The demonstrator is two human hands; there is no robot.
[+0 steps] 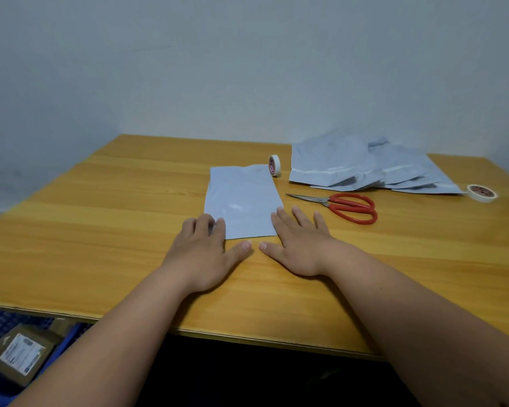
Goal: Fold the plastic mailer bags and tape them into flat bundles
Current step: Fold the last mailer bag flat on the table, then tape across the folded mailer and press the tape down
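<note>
Two hands lie flat on the near end of a single mailer bag [243, 201], and neither forms a real grip: the left hand [204, 251] covers the bag's near left corner with its fingers slightly bent over the edge, while the right hand [299, 245] rests with straight, spread fingers along the near right edge, nothing clenched or pinched. Both thumbs nearly meet just short of the bag's near edge, on the bare worktop [100, 230]. Pressing like this probably smooths the plastic and pins it ready for a fold away from the body. Just beyond the bag's far right corner stands a tape roll [274, 165] on edge. Beside the right hand's fingertips, to its right, lie the red-handled scissors [343, 205], blades shut and pointing toward the bag, close enough for a quick reach. Farther right and back sits a loose pile of unfolded mailer bags [365, 165], with a second tape roll [482, 193] lying flat at its right edge. No taped bundle is visible yet.
</note>
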